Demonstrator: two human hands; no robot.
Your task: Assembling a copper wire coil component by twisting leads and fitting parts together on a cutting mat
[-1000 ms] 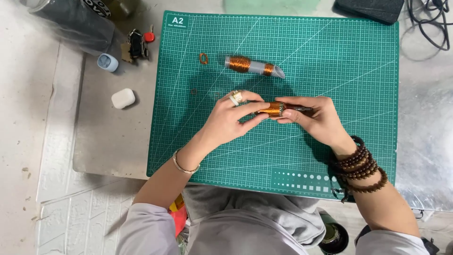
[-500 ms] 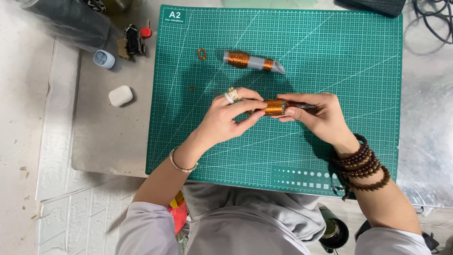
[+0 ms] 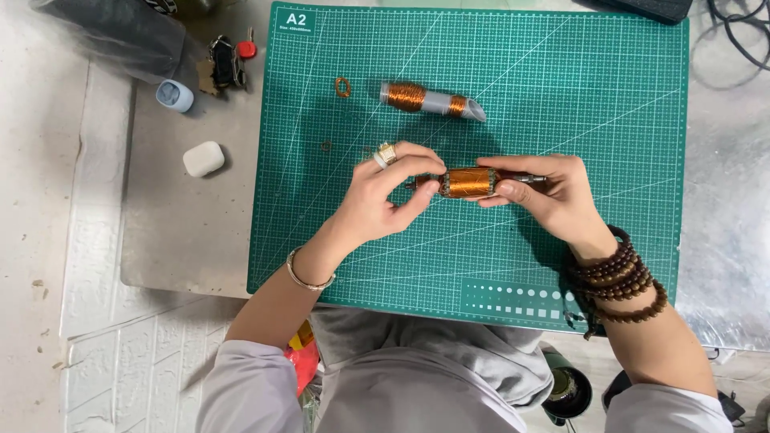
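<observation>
A small motor armature [image 3: 469, 182] with copper windings and a thin metal shaft is held level above the green cutting mat [image 3: 561, 104]. My left hand [image 3: 385, 196], with a ring on one finger, pinches its left end. Its right end and shaft rest in the fingers of my right hand [image 3: 553, 196], whose wrist carries brown bead bracelets. Farther back on the mat lies a grey tube wound with two copper coils [image 3: 433, 99], with a small copper ring [image 3: 342, 87] to its left.
Left of the mat on the grey tabletop sit a white earbud case [image 3: 203, 158], a pale blue cap [image 3: 174, 95], a dark bunch of keys with a red piece [image 3: 227, 61] and a clear plastic bag [image 3: 120, 32]. Black cables [image 3: 734, 36] lie at the back right.
Both hands stay on the armature; my left fingers have shifted slightly along its left end, and the view has drifted a little.
</observation>
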